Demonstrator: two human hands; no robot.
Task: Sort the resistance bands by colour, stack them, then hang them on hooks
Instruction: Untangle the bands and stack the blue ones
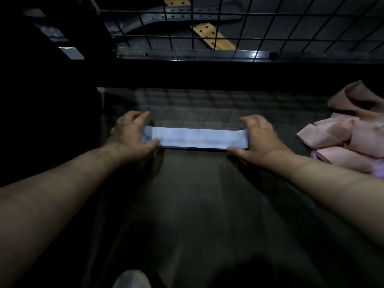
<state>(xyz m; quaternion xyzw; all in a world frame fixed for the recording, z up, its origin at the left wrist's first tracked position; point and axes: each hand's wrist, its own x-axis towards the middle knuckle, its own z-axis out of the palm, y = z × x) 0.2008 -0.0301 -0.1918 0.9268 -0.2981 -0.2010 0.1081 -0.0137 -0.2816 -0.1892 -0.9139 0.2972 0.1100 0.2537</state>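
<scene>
Two ends, two grips: the left hand (133, 135) pinches the left end of a pale blue flat elastic resistance band (195, 138) between thumb and curled fingers. The band runs straight and level across the dark tabletop (197, 200). The right hand (259, 137) pinches its right end likewise. Further right, apart from both hands, lies a loose heap of pink fabric bands (342, 138).
</scene>
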